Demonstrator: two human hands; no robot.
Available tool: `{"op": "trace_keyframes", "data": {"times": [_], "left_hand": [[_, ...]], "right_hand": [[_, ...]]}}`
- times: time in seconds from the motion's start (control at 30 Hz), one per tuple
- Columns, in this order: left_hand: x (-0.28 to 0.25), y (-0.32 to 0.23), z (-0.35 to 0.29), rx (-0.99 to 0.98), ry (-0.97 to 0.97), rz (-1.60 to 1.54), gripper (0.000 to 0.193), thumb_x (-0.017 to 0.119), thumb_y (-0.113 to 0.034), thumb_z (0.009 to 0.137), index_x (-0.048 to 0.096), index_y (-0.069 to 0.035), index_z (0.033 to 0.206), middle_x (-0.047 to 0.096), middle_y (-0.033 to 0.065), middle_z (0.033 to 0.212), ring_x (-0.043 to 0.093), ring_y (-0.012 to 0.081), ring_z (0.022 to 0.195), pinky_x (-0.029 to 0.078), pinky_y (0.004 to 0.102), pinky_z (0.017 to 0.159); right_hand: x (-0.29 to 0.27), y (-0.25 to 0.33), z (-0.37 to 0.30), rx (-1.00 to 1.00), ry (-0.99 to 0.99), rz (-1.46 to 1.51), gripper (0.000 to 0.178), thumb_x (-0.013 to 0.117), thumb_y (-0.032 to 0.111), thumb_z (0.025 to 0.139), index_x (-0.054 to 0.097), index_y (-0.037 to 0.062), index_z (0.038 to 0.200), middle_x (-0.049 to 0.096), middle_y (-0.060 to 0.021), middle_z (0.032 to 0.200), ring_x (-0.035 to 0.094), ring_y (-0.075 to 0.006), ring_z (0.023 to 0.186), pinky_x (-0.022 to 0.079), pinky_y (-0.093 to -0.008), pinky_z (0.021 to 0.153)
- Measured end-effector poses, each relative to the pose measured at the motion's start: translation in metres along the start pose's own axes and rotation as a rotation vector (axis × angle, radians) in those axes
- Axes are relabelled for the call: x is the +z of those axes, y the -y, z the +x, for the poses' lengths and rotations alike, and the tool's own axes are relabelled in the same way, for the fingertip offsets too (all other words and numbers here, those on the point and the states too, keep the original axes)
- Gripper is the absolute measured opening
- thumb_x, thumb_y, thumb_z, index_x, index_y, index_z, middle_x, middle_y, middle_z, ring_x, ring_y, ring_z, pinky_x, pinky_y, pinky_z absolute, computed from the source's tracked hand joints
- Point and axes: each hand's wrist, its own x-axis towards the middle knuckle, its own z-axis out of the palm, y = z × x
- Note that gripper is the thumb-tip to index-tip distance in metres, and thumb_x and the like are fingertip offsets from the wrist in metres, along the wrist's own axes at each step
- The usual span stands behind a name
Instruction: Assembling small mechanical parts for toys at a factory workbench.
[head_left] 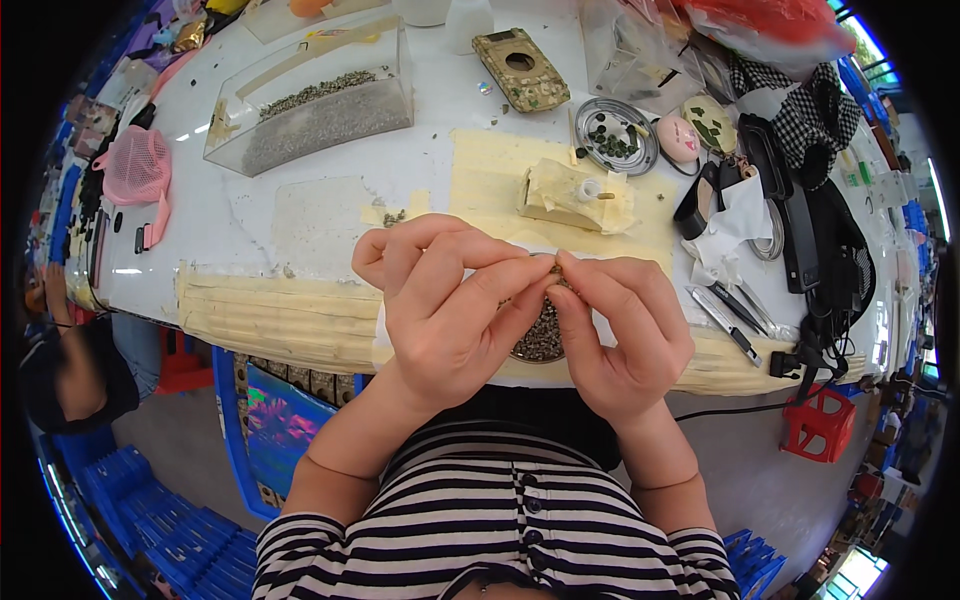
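My left hand (447, 305) and my right hand (627, 325) meet at the front edge of the table, thumbs and forefingers pinched together. Between their fingertips is something tiny, mostly covered by the fingers, so its kind does not show. Just below the fingertips, a round dish full of small grey-brown metallic pieces (539, 339) shows between the hands. Beyond them stands a block wrapped in masking tape (565, 208), with a small whitish cup (590, 188) on top. A few loose metallic pieces (394, 217) lie past my left hand.
A clear box (345, 135) of small pieces stands back left, near a pink mesh basket (138, 165). Back right are a camouflage-painted model part (521, 68), a round dish (652, 150) with dark bits, and a craft knife (722, 325). Another person (80, 375) sits far left.
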Motion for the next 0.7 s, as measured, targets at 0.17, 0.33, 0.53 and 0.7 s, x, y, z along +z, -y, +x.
{"op": "trace_keyframes", "data": {"times": [0.17,0.33,0.53,0.7], "left_hand": [[0.0019,0.0024,-0.0021,-0.042,0.016,0.017,0.027,0.084,-0.012,0.065,0.075,-0.015,0.09,0.064,-0.0062,0.087,0.055,0.0186,0.09,0.027,0.0396,0.084],[0.002,0.0015,-0.001,-0.069,0.034,0.016,0.026,0.085,-0.012,0.066,0.076,-0.015,0.09,0.064,-0.0054,0.087,0.055,0.0187,0.09,0.027,0.039,0.084],[0.0012,0.0026,-0.0002,-0.051,0.006,-0.01,0.026,0.086,-0.012,0.066,0.076,-0.015,0.09,0.065,-0.0053,0.087,0.056,0.0184,0.089,0.028,0.0374,0.083],[-0.0014,0.0013,0.0007,-0.031,0.0,-0.027,0.028,0.086,-0.012,0.065,0.077,-0.015,0.091,0.066,-0.0063,0.088,0.056,0.0179,0.089,0.029,0.037,0.082]], "right_hand": [[0.002,-0.0025,0.0008,-0.123,0.051,-0.134,0.034,0.081,0.001,0.073,0.075,-0.0005,0.106,0.069,-0.0087,0.089,0.063,-0.0229,0.072,0.052,-0.0311,0.062],[-0.0022,-0.0028,0.0022,-0.127,0.043,-0.12,0.033,0.08,0.001,0.074,0.074,-0.0003,0.106,0.069,-0.0085,0.091,0.064,-0.0233,0.073,0.053,-0.0311,0.063],[-0.0014,-0.0042,0.0,-0.087,0.043,-0.034,0.029,0.08,0.0,0.075,0.075,0.0004,0.103,0.069,-0.0081,0.087,0.065,-0.023,0.072,0.052,-0.0309,0.062],[-0.0003,-0.003,-0.0035,0.042,0.056,0.035,0.023,0.079,-0.001,0.078,0.075,-0.0005,0.1,0.069,-0.0096,0.085,0.065,-0.0228,0.072,0.052,-0.029,0.062]]}}
